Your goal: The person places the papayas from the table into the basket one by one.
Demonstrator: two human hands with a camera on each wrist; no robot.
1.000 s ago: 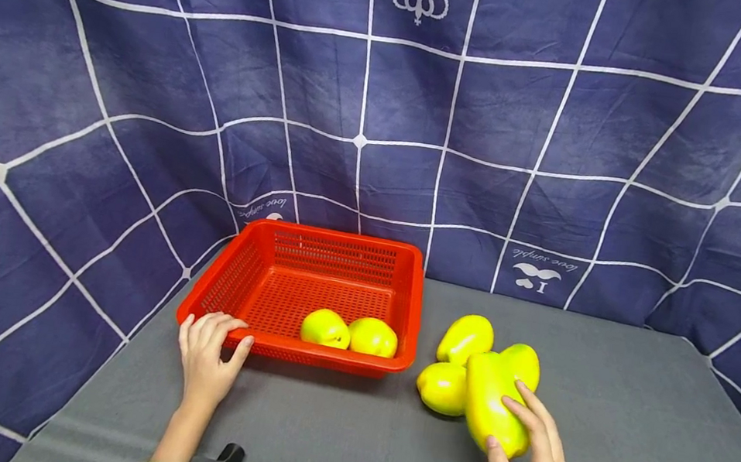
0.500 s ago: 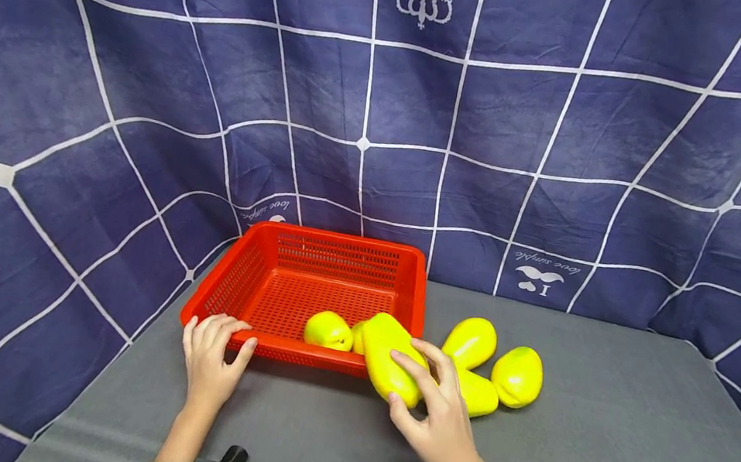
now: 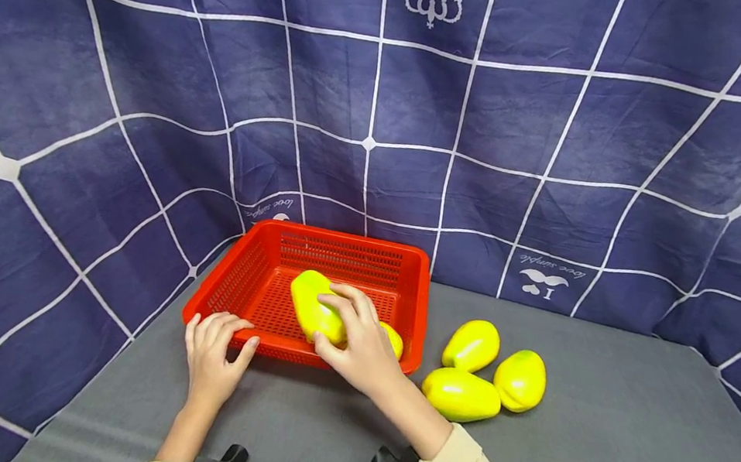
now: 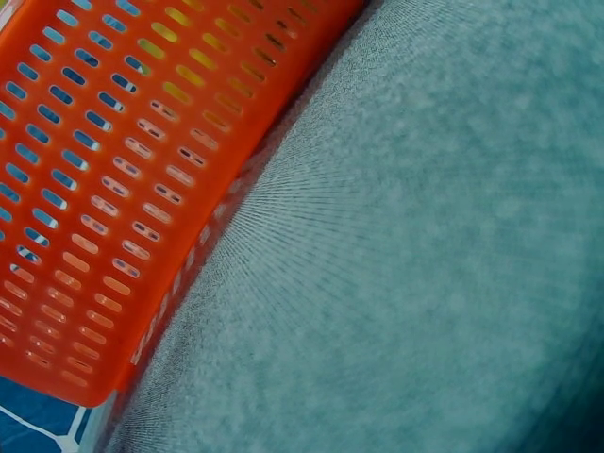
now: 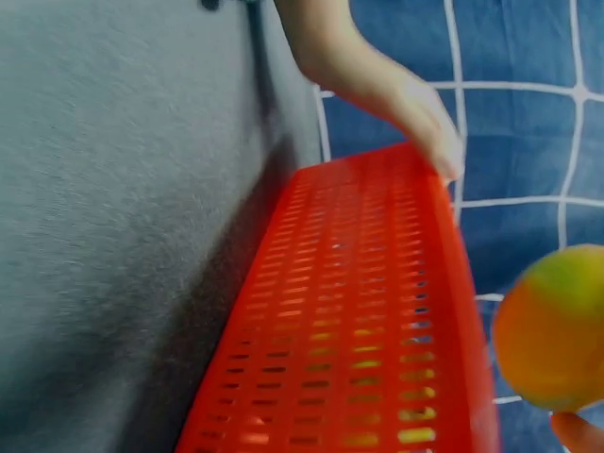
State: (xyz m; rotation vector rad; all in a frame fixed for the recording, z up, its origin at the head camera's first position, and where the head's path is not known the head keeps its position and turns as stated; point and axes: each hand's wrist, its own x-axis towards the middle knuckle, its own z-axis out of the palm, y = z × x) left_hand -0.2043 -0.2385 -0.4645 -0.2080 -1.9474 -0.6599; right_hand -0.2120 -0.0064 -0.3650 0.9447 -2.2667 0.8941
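A yellow-green mango (image 3: 313,308) is in my right hand (image 3: 359,340), gripped between thumb and fingers over the front part of the red basket (image 3: 416,268). The right wrist view shows part of the mango (image 5: 557,326) above the basket's rim. My left hand (image 3: 213,359) holds the basket's front left rim, its fingers bent over the edge and its thumb apart to the right. Inside the basket, a yellow fruit (image 3: 393,340) peeks out behind my right hand, which hides the area next to it. The left wrist view shows the basket's slotted wall (image 4: 142,179).
Right of the basket, three yellow fruits lie close together: an upper one (image 3: 472,344), a long one (image 3: 461,395) and a rounder one (image 3: 520,381). They rest on a grey cloth (image 3: 623,444). A blue curtain with white lines (image 3: 498,115) hangs behind and at the left.
My right hand has carried the mango left from the fruits on the cloth to over the basket. The long fruit on the cloth now shows whole. My left hand keeps its place on the rim.
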